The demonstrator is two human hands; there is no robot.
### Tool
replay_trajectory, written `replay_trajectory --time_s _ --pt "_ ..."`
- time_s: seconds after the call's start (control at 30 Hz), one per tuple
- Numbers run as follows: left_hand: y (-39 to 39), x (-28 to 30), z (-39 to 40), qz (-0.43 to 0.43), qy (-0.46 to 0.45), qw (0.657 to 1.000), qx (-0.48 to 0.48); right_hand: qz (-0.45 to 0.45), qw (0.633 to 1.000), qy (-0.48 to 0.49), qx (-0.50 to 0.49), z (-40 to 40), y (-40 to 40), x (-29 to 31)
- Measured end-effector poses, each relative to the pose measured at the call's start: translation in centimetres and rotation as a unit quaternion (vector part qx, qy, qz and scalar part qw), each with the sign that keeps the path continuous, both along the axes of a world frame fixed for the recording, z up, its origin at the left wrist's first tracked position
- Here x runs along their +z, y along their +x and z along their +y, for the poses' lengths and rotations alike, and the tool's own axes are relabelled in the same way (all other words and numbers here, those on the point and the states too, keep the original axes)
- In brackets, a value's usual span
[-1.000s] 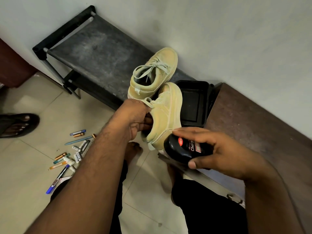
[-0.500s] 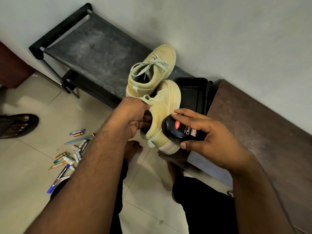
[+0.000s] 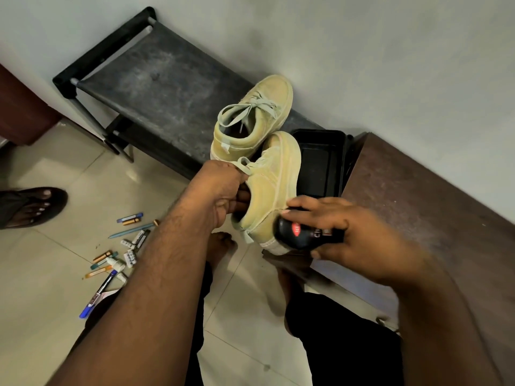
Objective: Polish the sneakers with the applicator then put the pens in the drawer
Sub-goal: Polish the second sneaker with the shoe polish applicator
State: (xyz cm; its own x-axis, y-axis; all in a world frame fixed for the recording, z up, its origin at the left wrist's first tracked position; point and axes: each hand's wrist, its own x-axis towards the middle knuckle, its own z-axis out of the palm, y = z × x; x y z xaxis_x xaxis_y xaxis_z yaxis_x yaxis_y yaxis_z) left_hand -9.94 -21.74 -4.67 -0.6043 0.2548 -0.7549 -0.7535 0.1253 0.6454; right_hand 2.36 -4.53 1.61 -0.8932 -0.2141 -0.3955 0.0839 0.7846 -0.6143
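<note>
Left hand (image 3: 220, 190) fingers are gripping the near sneaker (image 3: 270, 188) just beside the shoe rack (image 3: 156, 79); right hand (image 3: 342, 232) fingers are clamping the polish applicator (image 3: 301, 232) against its side; pens (image 3: 122, 246) are lying on the floor left of the sneaker.

I count 2 sneakers: one (image 3: 252, 118) sitting on the rack, one (image 3: 270, 188) held up. 1 applicator bottle (image 3: 303, 232). 1 black shoe rack (image 3: 156, 87), 1 black tray (image 3: 320, 162), 1 brown bench (image 3: 418, 207). Pens and markers (image 3: 122, 252) on the floor: approx. a dozen, pile too jumbled for an exact no. 1 sandalled foot (image 3: 33, 204) at left.
</note>
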Motion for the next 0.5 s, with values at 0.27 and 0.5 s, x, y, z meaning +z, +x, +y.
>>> replay_trajectory --time_s 0.27,0.5 --pt "0.2 0.1 0.3 0.012 0.002 1.000 -0.001 0.128 0.991 -0.029 -0.025 -2.1 -1.7 -0.4" --pt "0.0 0.1 -0.1 0.011 0.004 1.000 -0.007 -0.109 0.986 -0.108 -0.064 2.7 0.3 0.0"
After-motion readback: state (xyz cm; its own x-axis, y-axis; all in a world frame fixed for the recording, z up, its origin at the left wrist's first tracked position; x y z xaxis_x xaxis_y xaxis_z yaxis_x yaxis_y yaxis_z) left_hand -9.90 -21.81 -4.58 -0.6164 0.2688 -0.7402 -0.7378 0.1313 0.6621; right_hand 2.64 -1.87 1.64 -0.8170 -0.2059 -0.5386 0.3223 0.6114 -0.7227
